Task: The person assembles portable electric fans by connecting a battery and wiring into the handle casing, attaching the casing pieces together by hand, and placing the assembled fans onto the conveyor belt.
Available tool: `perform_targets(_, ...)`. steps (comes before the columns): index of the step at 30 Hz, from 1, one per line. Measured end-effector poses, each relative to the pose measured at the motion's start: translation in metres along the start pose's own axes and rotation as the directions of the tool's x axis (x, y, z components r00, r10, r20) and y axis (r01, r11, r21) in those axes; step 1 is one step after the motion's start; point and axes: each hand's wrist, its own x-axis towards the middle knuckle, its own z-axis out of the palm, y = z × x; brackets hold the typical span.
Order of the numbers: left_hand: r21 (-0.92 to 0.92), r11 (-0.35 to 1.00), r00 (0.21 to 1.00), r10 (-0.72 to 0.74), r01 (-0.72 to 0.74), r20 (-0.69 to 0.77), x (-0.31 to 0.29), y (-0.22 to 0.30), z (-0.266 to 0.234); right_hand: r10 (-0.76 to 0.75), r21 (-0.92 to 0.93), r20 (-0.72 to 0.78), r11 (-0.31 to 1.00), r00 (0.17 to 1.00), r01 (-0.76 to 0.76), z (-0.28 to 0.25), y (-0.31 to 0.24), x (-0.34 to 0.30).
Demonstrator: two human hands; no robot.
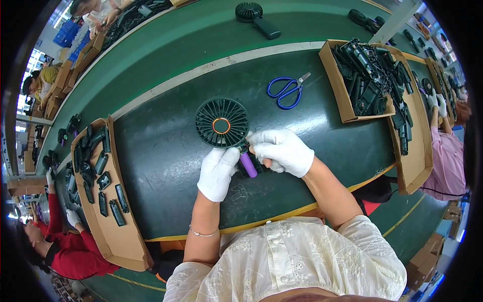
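Note:
In the middle of the dark green bench is a small handheld fan [221,122], its round dark grille marked by an orange ring at the centre. Its handle is uncovered, and a purple cylindrical battery [248,165] shows inside. My left hand [217,173], in a white glove, grips the fan just under the grille. My right hand [283,151], gloved too with bare fingertips showing, is closed at the right side of the handle's top; whatever its fingers pinch is too small to make out. Blue-handled scissors [288,92] lie partly spread beyond my right hand.
A cardboard tray [108,229] of dark plastic parts stands at the left. On the right, a box [336,83] heaped with black casings rests by another tray [416,166]. Beyond the pale divider, a finished-looking fan [259,20] lies on the green belt. People work at both sides.

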Motion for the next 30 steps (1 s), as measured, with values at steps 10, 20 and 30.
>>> perform_targets(10,0.458,0.888,0.988,0.096,-0.030,-0.122,-0.006,0.009,0.010,-0.470,-0.649,-0.059,0.688,0.881,0.324,0.014,0.024,0.009)
perform_targets(20,0.578,0.793,0.916,0.357,-0.195,-0.181,-0.001,0.009,0.023,-0.791,-0.798,-0.066,0.408,0.609,0.444,0.029,0.031,0.009)
perform_targets(30,-0.222,0.967,0.964,0.068,-0.128,-0.258,0.001,0.003,0.021,-0.690,-0.780,-0.062,0.485,0.721,0.396,0.028,0.037,0.010)
